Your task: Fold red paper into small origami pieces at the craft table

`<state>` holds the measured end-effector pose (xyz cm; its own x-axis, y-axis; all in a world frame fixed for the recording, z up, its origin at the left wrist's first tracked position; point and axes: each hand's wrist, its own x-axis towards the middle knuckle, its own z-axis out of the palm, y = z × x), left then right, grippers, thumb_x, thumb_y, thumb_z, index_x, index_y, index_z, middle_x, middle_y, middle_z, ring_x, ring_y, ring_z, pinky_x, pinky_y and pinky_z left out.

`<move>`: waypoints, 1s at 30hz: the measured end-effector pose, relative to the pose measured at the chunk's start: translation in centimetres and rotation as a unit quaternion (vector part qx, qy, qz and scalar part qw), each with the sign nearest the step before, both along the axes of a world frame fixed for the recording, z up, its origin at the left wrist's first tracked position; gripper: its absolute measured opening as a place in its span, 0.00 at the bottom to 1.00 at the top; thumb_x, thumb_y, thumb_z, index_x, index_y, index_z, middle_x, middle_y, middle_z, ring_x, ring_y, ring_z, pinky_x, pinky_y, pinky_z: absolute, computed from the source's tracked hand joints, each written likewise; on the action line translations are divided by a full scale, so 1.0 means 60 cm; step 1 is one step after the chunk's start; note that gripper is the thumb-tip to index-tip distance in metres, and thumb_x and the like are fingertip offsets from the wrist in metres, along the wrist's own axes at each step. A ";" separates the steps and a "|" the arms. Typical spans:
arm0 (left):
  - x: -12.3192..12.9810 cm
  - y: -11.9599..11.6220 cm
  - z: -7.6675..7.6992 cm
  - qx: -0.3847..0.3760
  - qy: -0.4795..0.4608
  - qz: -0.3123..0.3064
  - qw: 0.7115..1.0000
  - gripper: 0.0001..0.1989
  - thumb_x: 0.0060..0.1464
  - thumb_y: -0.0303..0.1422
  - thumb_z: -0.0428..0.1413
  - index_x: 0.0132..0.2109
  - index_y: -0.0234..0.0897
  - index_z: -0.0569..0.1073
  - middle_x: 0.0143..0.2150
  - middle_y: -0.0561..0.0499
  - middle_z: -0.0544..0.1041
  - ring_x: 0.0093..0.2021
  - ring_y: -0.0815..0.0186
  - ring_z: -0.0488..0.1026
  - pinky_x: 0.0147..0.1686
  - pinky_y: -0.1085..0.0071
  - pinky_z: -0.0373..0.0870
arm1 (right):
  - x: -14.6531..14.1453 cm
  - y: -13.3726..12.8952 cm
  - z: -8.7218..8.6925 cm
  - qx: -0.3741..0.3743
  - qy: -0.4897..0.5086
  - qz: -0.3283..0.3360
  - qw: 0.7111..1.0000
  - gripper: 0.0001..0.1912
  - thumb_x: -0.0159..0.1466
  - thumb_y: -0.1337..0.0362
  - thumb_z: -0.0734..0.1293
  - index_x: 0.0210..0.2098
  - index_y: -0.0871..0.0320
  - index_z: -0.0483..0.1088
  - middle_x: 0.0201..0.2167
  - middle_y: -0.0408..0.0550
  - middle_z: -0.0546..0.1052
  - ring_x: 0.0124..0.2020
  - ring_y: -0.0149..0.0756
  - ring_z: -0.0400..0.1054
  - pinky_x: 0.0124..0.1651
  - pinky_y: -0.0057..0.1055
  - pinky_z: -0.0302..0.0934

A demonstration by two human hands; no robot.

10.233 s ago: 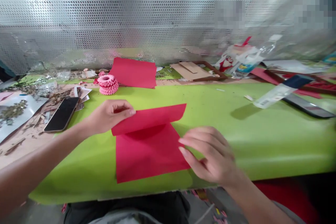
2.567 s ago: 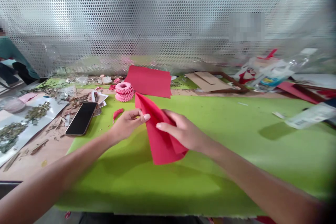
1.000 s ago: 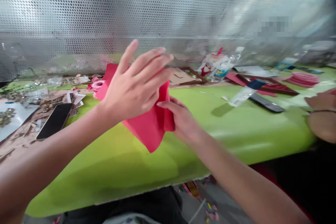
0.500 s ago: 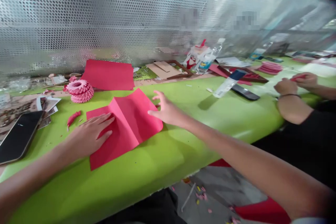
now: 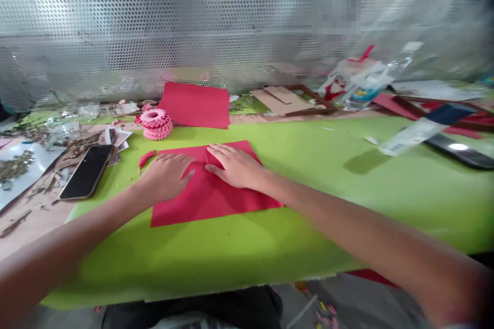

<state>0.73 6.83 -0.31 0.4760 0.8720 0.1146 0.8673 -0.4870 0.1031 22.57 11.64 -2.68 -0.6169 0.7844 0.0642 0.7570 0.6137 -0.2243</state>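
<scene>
Lime-green tabletop (image 5: 216, 262) closest in view, its front edge just past a lap in dark trousers (image 5: 193, 311). Flat on the green, near the middle, one sheet of red paper (image 5: 235, 204), a fold showing toward its far edge. Left hand (image 5: 165, 177) spread palm-down on the sheet's left part, pressing and gripping nothing. Right hand (image 5: 233, 166) equally flat on the far part of the sheet, fingers lying close together and pointing left, tips just apart from the left hand.

Just left of the left hand, a curled red paper scrap (image 5: 145, 160) on the green. Further left, a black smartphone (image 5: 87, 172) on a brown work area, beside loose printed photos (image 5: 119, 139) and a large botanical print (image 5: 23, 169). Beyond the sheet, a pink folded-paper rosette (image 5: 155, 124), then a second red paper sheet (image 5: 195, 105). To the right, cardboard pieces (image 5: 281, 100) on a wooden frame (image 5: 320, 97), a white packet (image 5: 424, 136), a dark handheld device (image 5: 459, 153), a plastic bag (image 5: 355, 79) and a clear bottle (image 5: 405, 59). Farthest of all, a perforated metal screen (image 5: 154, 25).
</scene>
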 end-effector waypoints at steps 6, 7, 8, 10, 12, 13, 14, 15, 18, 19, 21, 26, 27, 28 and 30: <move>0.010 0.027 -0.038 -0.008 -0.036 -0.002 0.999 0.26 0.68 0.40 0.41 0.66 0.34 0.60 0.69 0.42 0.62 0.68 0.55 0.59 0.66 0.56 0.56 | 0.017 0.018 -0.002 -0.045 0.012 0.016 0.999 0.35 0.72 0.48 0.48 0.70 0.64 0.51 0.71 0.54 0.52 0.71 0.46 0.46 0.71 0.48 0.45; 0.009 0.029 -0.042 -0.023 -0.041 -0.001 0.999 0.27 0.68 0.41 0.41 0.67 0.34 0.59 0.70 0.43 0.60 0.69 0.55 0.57 0.67 0.56 0.54 | 0.022 0.017 -0.001 -0.052 0.010 0.016 0.998 0.35 0.71 0.48 0.49 0.70 0.64 0.50 0.71 0.54 0.51 0.71 0.46 0.45 0.72 0.48 0.44; 0.008 0.031 -0.045 -0.036 -0.045 0.001 0.998 0.27 0.68 0.42 0.40 0.68 0.35 0.59 0.70 0.44 0.60 0.69 0.55 0.57 0.67 0.56 0.53 | 0.027 0.016 0.001 -0.057 0.009 0.018 0.998 0.36 0.71 0.47 0.49 0.70 0.63 0.50 0.71 0.53 0.50 0.72 0.47 0.45 0.72 0.48 0.43; 0.006 0.032 -0.046 -0.041 -0.051 0.002 0.998 0.26 0.68 0.42 0.39 0.66 0.36 0.62 0.68 0.45 0.63 0.68 0.57 0.59 0.68 0.57 0.53 | 0.033 0.016 0.003 -0.060 0.009 0.025 0.998 0.36 0.71 0.46 0.50 0.71 0.61 0.50 0.71 0.52 0.50 0.72 0.47 0.44 0.72 0.49 0.43; 0.004 0.034 -0.045 -0.031 -0.059 -0.003 0.998 0.25 0.68 0.40 0.39 0.64 0.35 0.65 0.67 0.46 0.65 0.67 0.58 0.61 0.68 0.58 0.54 | 0.036 0.019 0.004 -0.060 0.014 0.028 0.998 0.37 0.70 0.45 0.52 0.70 0.59 0.51 0.71 0.51 0.52 0.71 0.48 0.45 0.71 0.50 0.45; 0.004 0.034 -0.044 -0.029 -0.062 -0.007 0.998 0.25 0.68 0.40 0.40 0.65 0.35 0.64 0.67 0.46 0.65 0.67 0.59 0.60 0.68 0.58 0.53 | 0.035 0.022 0.004 -0.058 0.019 0.026 0.998 0.37 0.69 0.45 0.53 0.70 0.59 0.51 0.71 0.51 0.52 0.71 0.48 0.45 0.70 0.50 0.47; 0.004 0.035 -0.045 -0.031 -0.064 -0.011 0.997 0.25 0.67 0.40 0.40 0.66 0.35 0.63 0.68 0.46 0.63 0.68 0.59 0.59 0.68 0.58 0.52 | 0.034 0.026 0.003 -0.056 0.023 0.028 0.998 0.37 0.69 0.45 0.53 0.70 0.59 0.51 0.71 0.51 0.52 0.71 0.48 0.46 0.70 0.50 0.48; 0.004 0.036 -0.045 -0.036 -0.065 -0.013 0.997 0.26 0.67 0.40 0.41 0.67 0.35 0.61 0.69 0.46 0.61 0.69 0.59 0.57 0.69 0.58 0.51 | 0.033 0.029 0.001 -0.052 0.028 0.033 0.998 0.36 0.69 0.45 0.53 0.70 0.59 0.51 0.71 0.52 0.52 0.71 0.47 0.46 0.70 0.49 0.48; 0.003 0.039 -0.047 -0.060 -0.061 -0.011 0.996 0.29 0.66 0.42 0.41 0.69 0.34 0.56 0.71 0.46 0.56 0.71 0.60 0.51 0.70 0.57 0.46 | 0.030 0.037 -0.009 -0.038 0.035 0.060 0.997 0.35 0.71 0.48 0.53 0.70 0.60 0.51 0.71 0.52 0.53 0.71 0.46 0.46 0.71 0.48 0.45; 0.002 0.040 -0.047 -0.064 -0.058 -0.010 0.996 0.29 0.66 0.42 0.41 0.69 0.34 0.56 0.71 0.46 0.56 0.71 0.60 0.51 0.70 0.58 0.46 | 0.030 0.038 -0.013 -0.034 0.039 0.065 0.997 0.34 0.71 0.48 0.53 0.70 0.60 0.51 0.70 0.52 0.53 0.71 0.45 0.47 0.71 0.48 0.44; 0.001 0.042 -0.045 -0.065 -0.056 -0.009 0.996 0.30 0.66 0.43 0.41 0.69 0.34 0.57 0.71 0.47 0.57 0.71 0.60 0.53 0.70 0.59 0.47 | 0.030 0.040 -0.020 -0.022 0.052 0.058 0.997 0.33 0.71 0.49 0.53 0.70 0.59 0.53 0.70 0.51 0.54 0.70 0.45 0.49 0.71 0.48 0.46; -0.003 0.049 -0.044 -0.063 -0.051 -0.011 0.997 0.30 0.66 0.45 0.41 0.69 0.35 0.57 0.71 0.47 0.57 0.71 0.60 0.53 0.70 0.59 0.47 | 0.032 0.042 -0.025 -0.018 0.057 0.053 0.997 0.31 0.72 0.52 0.52 0.69 0.62 0.54 0.69 0.53 0.55 0.70 0.43 0.49 0.71 0.47 0.47; -0.003 0.050 -0.045 -0.070 -0.048 -0.017 0.996 0.31 0.66 0.45 0.40 0.70 0.35 0.55 0.72 0.48 0.55 0.71 0.60 0.51 0.70 0.59 0.45 | 0.032 0.043 -0.025 -0.020 0.057 0.057 0.997 0.31 0.72 0.52 0.52 0.69 0.61 0.54 0.69 0.52 0.55 0.70 0.43 0.49 0.71 0.48 0.46; -0.003 0.051 -0.046 -0.077 -0.045 -0.022 0.996 0.31 0.67 0.45 0.39 0.71 0.35 0.53 0.73 0.48 0.53 0.72 0.61 0.48 0.71 0.59 0.43 | 0.032 0.043 -0.024 -0.020 0.058 0.061 0.996 0.31 0.72 0.52 0.52 0.69 0.61 0.54 0.70 0.52 0.54 0.71 0.43 0.48 0.71 0.48 0.46; -0.002 0.052 -0.049 -0.091 -0.038 -0.029 0.995 0.31 0.68 0.45 0.37 0.72 0.36 0.50 0.73 0.50 0.49 0.73 0.62 0.45 0.71 0.58 0.41 | 0.031 0.044 -0.023 -0.022 0.054 0.066 0.996 0.31 0.72 0.52 0.51 0.69 0.61 0.53 0.70 0.52 0.53 0.71 0.42 0.46 0.71 0.48 0.44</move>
